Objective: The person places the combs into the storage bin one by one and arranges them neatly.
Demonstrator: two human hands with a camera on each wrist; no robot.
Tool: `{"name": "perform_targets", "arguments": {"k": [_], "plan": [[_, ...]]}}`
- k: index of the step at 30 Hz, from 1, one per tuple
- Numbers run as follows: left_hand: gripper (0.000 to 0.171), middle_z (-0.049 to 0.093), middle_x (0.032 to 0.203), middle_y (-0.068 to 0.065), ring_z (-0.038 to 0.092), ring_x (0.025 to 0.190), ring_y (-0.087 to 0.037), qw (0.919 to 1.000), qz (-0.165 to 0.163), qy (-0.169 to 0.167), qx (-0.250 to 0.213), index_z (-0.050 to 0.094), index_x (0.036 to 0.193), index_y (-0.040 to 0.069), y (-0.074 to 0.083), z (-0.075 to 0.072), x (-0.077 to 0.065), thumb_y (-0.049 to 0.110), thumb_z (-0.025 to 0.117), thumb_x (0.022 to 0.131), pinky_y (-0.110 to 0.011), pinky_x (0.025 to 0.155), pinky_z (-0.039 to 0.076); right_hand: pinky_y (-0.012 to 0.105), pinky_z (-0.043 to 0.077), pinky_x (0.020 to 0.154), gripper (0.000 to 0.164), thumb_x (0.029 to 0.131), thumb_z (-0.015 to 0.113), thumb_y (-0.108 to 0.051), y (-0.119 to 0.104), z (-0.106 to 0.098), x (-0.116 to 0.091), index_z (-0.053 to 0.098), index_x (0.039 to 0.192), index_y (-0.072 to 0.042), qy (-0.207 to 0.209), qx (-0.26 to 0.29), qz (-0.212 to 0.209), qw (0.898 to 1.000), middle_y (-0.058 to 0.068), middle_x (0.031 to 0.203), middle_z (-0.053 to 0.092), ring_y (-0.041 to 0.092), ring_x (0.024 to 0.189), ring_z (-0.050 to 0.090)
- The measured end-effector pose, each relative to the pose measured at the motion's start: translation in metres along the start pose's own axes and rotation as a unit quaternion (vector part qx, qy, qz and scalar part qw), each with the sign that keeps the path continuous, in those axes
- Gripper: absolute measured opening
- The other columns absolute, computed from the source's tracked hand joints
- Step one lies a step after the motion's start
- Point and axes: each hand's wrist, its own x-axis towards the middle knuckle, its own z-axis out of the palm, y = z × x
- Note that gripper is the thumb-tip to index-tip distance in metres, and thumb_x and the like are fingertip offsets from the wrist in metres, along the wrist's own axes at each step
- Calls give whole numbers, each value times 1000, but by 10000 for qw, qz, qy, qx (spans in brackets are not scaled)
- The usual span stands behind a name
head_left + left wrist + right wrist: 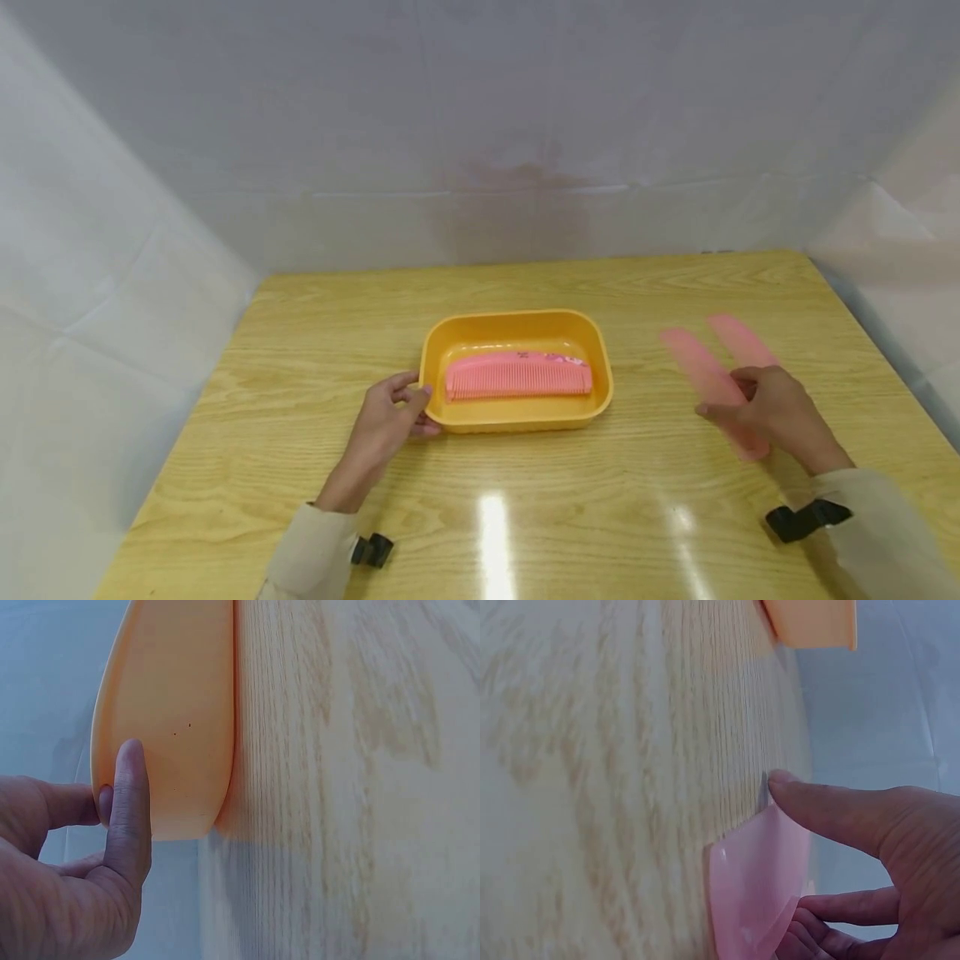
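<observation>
A yellow plastic basin stands on the table with a pink comb lying inside, teeth toward the front. At its left end my left hand pinches the rim, thumb over the edge and fingers against the outer wall. My right hand is to the right of the basin, with its thumb and fingers on opposite edges of a second pink comb. In the right wrist view this comb lies low at the tabletop. Just beyond it is a third pink comb, partly hidden by the right hand.
The wood-grain table has its back edge near a pale hanging sheet. More sheeting hangs at the left and right sides. Black straps sit at both wrists.
</observation>
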Motion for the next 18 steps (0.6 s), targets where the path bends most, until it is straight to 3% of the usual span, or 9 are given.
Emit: {"name": "perform_targets", "arguments": {"k": [5,12,16,18], "plan": [[49,56,101,-20,70,73,-21,10000,7,-3,0,42,149,-5,0,1,1,12,56,105,-33,70,66,40,54,67,72,82,83,-45,1,1,-1,63,116,15,69,-15,10,10000,23,100,67,30,82,61],[50,56,101,-20,70,72,-22,10000,62,-13,-10,41,149,-6,0,1,0,12,56,105,-34,70,66,27,41,50,39,85,82,-40,-6,3,1,71,87,-2,199,328,-35,9993,2,68,60,16,60,48],[49,56,102,-20,70,73,-21,10000,9,-10,-2,42,149,-5,0,1,0,12,56,105,-34,70,66,28,44,52,35,83,83,-36,-7,4,1,70,85,-4,240,480,-16,9986,4,70,64,18,62,51],[49,56,102,-20,70,73,-21,10000,-5,-12,4,42,149,-5,0,1,0,12,56,105,-33,70,66,28,48,57,39,83,84,-38,-6,5,1,71,92,-2,247,508,9,9984,9,83,70,21,71,57]]}}
